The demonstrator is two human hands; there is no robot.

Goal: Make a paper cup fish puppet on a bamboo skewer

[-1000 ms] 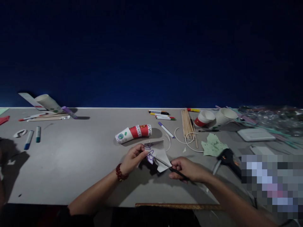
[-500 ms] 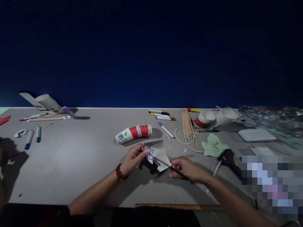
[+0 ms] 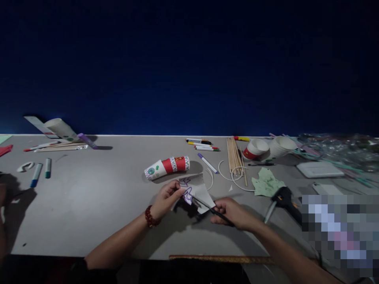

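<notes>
My left hand [image 3: 166,199] pinches the left edge of a white sheet of paper [image 3: 199,187] that bears wavy purple and dark drawn lines. Black-handled scissors [image 3: 220,215] are gripped in my right hand [image 3: 232,213], their blades reaching up and left into the paper beside the purple outline. Just beyond the paper lies a curved string of joined paper cups [image 3: 168,165], white and red with drawn zigzag bands. A purple marker [image 3: 207,163] rests to its right.
Several markers [image 3: 203,145], wooden sticks [image 3: 233,156] and white rings [image 3: 239,177] lie behind. At the right are paper cups [image 3: 256,149], green paper [image 3: 268,182] and a glue gun [image 3: 286,199]. Another person's arm [image 3: 2,215] shows at the left edge.
My right hand and the scissors have shifted very slightly; the blades remain in the paper. My left hand keeps its hold in nearly the same place.
</notes>
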